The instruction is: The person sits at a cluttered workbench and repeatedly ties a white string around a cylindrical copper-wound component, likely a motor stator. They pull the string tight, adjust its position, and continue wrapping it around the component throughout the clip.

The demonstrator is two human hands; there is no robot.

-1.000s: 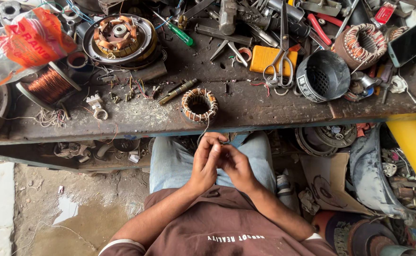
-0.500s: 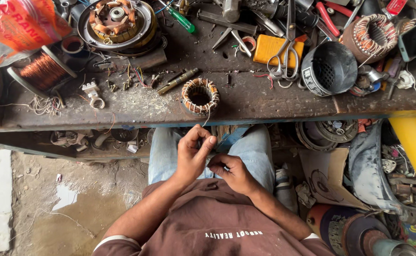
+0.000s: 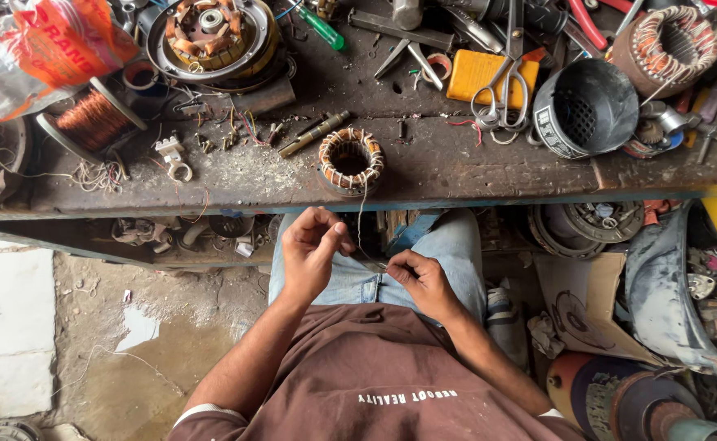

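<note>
I sit at a worn metal workbench [image 3: 456, 171] with both hands over my lap. My left hand [image 3: 311, 249] pinches a thin pale thread [image 3: 360, 220] that runs up to a small wound stator coil [image 3: 350, 159] at the bench's front edge. My right hand [image 3: 420, 278] is closed on the thread's lower end, where something small and metallic shows at the fingertips. The two hands are a short gap apart, below the bench edge.
On the bench lie scissors [image 3: 501, 90] on a yellow box [image 3: 489, 77], a black perforated cup [image 3: 587, 106], a copper wire spool [image 3: 89, 122], a large motor stator [image 3: 211, 33], a green screwdriver [image 3: 319, 24] and an orange bag [image 3: 48, 49]. Motor parts and cardboard crowd the floor at right.
My hands have dropped lower and parted a little; the left one has drawn away from the right, and the thread from the coil is now stretched between them.
</note>
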